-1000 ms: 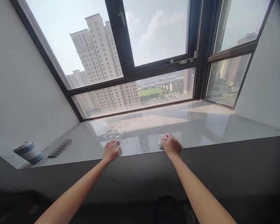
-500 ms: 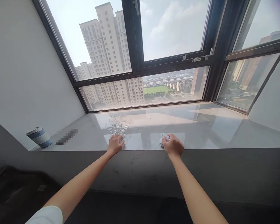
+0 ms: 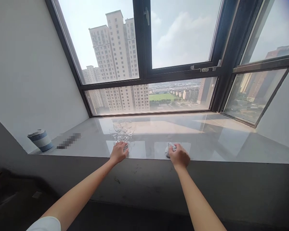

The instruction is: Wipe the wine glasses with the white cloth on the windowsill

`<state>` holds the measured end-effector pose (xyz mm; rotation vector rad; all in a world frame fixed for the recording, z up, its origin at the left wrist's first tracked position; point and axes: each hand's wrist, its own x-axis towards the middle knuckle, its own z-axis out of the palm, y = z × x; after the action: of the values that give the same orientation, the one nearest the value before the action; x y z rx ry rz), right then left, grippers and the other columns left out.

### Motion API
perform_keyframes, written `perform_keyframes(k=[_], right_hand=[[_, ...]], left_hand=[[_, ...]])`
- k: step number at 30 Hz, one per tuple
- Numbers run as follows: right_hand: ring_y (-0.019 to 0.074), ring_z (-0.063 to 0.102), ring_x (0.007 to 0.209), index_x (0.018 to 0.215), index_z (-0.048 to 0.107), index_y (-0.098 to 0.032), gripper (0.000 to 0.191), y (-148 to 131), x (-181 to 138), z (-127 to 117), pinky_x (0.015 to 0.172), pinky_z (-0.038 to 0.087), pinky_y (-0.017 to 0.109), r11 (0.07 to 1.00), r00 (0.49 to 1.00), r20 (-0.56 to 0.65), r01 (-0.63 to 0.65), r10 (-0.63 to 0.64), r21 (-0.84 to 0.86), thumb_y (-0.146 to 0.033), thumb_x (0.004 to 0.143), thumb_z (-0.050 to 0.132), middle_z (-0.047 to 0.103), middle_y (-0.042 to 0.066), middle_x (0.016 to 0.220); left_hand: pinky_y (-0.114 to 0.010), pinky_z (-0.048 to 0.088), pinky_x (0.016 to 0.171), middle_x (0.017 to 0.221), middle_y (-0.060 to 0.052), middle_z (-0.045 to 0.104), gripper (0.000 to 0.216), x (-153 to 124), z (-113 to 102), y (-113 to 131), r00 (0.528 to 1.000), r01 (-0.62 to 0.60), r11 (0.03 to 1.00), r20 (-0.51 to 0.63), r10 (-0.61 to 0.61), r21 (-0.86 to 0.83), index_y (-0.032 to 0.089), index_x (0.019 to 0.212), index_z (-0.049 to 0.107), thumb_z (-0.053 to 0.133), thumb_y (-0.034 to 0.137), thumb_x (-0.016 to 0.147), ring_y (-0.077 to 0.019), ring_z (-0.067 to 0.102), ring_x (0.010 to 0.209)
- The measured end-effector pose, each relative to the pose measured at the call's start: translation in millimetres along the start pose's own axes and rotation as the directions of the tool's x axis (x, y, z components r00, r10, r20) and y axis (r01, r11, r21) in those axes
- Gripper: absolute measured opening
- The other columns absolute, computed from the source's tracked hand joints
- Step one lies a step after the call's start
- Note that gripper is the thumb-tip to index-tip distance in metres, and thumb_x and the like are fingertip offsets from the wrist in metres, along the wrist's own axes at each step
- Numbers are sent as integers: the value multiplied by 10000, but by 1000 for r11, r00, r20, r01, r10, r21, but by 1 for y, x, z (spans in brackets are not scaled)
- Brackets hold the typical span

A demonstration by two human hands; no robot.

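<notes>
Several clear glasses [image 3: 122, 130] stand close together on the windowsill, left of the middle. My left hand [image 3: 119, 152] is at their near side. Its fingers and thumb curl around a clear glass, which the hand mostly hides. Farther right, a crumpled white cloth [image 3: 169, 149] is bunched in my right hand [image 3: 180, 156], close to the sill's front edge. The fingers of that hand are closed on the cloth, which rests on or just above the sill.
A blue and white canister [image 3: 40, 140] sits at the left end of the glossy windowsill [image 3: 144, 136], beside a pixelated patch. Dark-framed windows [image 3: 146, 78] rise behind, with a metal stay [image 3: 204, 69] on one sash. White walls border both sides.
The camera view has tilted slightly upward, so the window sits lower in the picture. Both hands keep nearly the same places on the sill, with the cloth still in the right.
</notes>
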<state>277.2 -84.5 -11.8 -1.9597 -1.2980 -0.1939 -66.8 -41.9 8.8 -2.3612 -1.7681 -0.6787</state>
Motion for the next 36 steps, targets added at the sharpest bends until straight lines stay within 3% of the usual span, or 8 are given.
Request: perform_keyframes(k=[4,22,36], right_hand=[[139,511,718,999,602,-199,254,-1,0,-1,584,216,252,1000,1000,0,-30,30,6,-383,868,488,633,39,865],[171,563,781,993,619,-205,267,-2,0,-1,591,246,265,998,999,9,-39,39,-50,-392,860,484,651,51,894],[159,537,712,929,622,-194,229,3,5,5,566,213,268,996,996,0,85,-85,-25,-345,863,464,648,55,848]], left_hand=[[-376,365,911,1112,-64,570,310,0,0,0,998,-57,998,7,57,9,245,1104,603,455,362,859,-253,467,1082],[-346,350,884,1090,-60,556,276,-2,-2,6,999,-43,997,-4,43,57,238,1074,591,463,330,848,-235,459,1047],[-343,357,884,1072,-48,555,262,-4,-6,12,1000,-21,997,-3,21,81,257,1064,590,467,313,839,-223,469,1034]])
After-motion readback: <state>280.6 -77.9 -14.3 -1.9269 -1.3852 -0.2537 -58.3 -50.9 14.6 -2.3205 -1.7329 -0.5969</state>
